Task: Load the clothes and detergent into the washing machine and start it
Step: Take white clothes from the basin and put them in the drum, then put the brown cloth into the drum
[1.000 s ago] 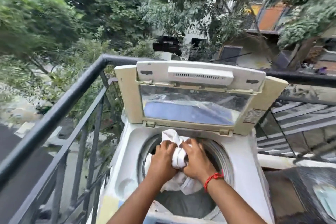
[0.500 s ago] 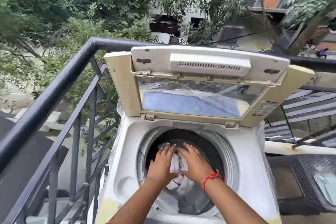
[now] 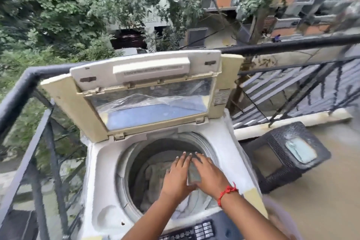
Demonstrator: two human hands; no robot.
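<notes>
A white top-loading washing machine (image 3: 101, 197) stands on a balcony with its lid (image 3: 81, 111) raised upright at the back. Pale clothes (image 3: 155, 173) lie inside the round drum. My left hand (image 3: 178, 177) and my right hand (image 3: 207, 174) hover side by side over the drum opening, palms down, fingers spread, holding nothing. A red thread band circles my right wrist. The dark control panel (image 3: 196, 231) with small buttons runs along the machine's near edge. No detergent is in view.
A black metal railing (image 3: 25, 87) runs close along the machine's left side and behind it. To the right on the brown floor sits a dark woven basket (image 3: 282, 154) with a light item on top. Trees and buildings lie beyond the railing.
My hands held a white garment above the drum, pushed it down inside, and now have let go and lifted with fingers spread. The camera view shifted to the right.
</notes>
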